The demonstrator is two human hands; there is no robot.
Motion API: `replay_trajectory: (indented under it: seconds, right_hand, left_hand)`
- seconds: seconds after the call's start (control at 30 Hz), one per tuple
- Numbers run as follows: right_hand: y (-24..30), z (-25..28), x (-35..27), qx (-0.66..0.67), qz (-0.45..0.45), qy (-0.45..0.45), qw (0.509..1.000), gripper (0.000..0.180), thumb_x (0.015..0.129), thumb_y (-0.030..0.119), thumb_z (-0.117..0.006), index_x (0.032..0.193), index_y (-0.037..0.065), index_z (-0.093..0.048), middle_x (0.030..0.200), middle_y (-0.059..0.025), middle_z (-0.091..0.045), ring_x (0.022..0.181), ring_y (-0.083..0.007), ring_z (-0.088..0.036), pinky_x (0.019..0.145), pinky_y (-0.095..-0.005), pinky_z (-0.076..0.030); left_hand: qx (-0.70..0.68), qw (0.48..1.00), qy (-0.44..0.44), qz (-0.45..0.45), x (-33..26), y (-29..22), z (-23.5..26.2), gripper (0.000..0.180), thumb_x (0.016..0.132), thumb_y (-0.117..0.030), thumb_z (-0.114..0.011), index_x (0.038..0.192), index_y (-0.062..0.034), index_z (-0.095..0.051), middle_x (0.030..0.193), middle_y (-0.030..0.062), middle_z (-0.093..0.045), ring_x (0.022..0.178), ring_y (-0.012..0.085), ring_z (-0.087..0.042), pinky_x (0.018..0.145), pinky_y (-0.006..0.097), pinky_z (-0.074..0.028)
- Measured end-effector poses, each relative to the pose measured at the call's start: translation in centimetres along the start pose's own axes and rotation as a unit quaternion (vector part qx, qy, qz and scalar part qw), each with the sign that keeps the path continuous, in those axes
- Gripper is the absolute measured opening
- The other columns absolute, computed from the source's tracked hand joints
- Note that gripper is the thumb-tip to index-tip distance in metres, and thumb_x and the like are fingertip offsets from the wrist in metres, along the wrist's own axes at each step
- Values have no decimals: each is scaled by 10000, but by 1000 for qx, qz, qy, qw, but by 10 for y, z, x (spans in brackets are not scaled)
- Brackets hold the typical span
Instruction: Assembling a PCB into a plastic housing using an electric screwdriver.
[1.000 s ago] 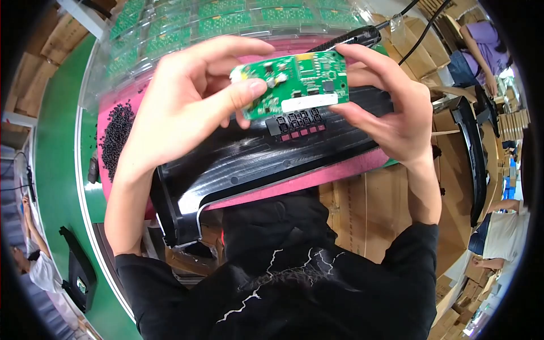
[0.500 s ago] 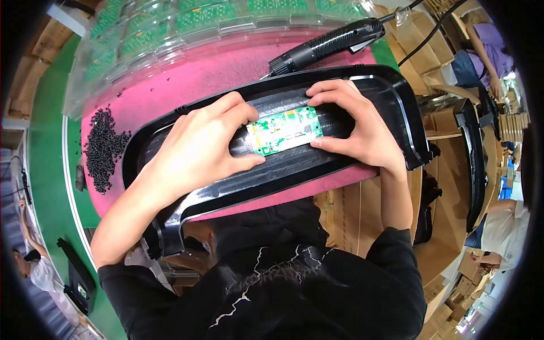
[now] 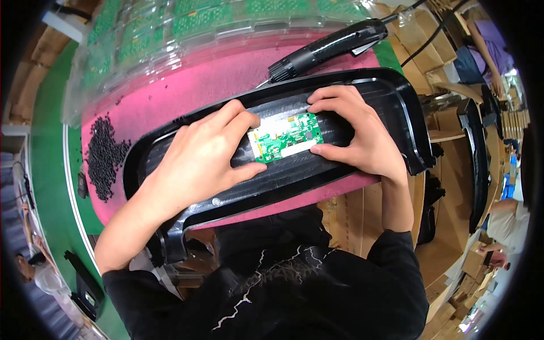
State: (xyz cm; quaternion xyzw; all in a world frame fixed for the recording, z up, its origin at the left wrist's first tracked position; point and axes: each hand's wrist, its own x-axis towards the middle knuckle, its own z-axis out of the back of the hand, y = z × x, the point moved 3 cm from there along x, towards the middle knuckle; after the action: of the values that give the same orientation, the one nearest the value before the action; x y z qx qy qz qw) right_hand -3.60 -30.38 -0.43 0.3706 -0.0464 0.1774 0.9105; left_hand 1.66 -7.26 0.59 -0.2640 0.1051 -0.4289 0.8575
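A green circuit board [image 3: 286, 137] with white parts lies flat in the middle of a long black plastic housing [image 3: 374, 85]. My left hand [image 3: 207, 150] grips the board's left end, index finger at the upper corner and thumb at the lower one. At the other end, my right hand [image 3: 360, 127] pinches the board between fingers above and thumb below. Both forearms reach over the housing's near wall. Whether the board touches the housing floor is hard to tell.
A black electric screwdriver [image 3: 328, 50] lies beyond the housing. Small black screws [image 3: 103, 158] form a pile at the left on the pink mat [image 3: 170, 102]. Clear plastic trays [image 3: 187, 39] of green boards stand at the back. Cardboard boxes [image 3: 362, 221] and other people are around.
Both hands and the board stay together in nearly the same place on the housing. The whole view has shifted slightly, and glare on the board has changed.
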Motion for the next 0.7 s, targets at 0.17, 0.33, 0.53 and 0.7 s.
replay_trajectory:
  seconds: [0.17,0.33,0.53,0.7]
  right_hand:
    - [-14,0,-11,14,70,-26,997,502,664,176,-797,1104,29,-603,1195,-116,-575,1142,-303,-502,991,-393,-412]
    - [-19,-8,-8,34,154,-43,986,522,607,249,-808,1028,19,-602,1115,-133,-563,1109,-320,-480,986,-392,-387]
    - [-37,-21,1,-30,176,-74,981,526,527,370,-833,885,14,-686,1005,-133,-630,1024,-317,-530,926,-374,-405]
    - [-61,-36,29,-111,126,15,986,661,570,586,-822,990,84,-732,1099,-141,-657,1099,-302,-562,1016,-377,-349]
  left_hand:
    - [2,999,41,4,7,-10,1,524,685,-172,-791,1115,-14,-538,1047,137,-526,908,338,-596,752,398,-492]
    - [6,997,43,64,-2,-33,6,416,695,-106,-759,1045,-5,-558,957,140,-553,824,319,-596,725,378,-466]
    - [4,996,72,-56,-2,-29,5,549,784,-134,-777,1247,13,-522,971,114,-503,762,219,-451,721,331,-434]
    - [-37,993,113,-12,-15,-28,5,721,788,-60,-766,1397,-10,-384,1129,89,-512,833,181,-492,754,301,-464]
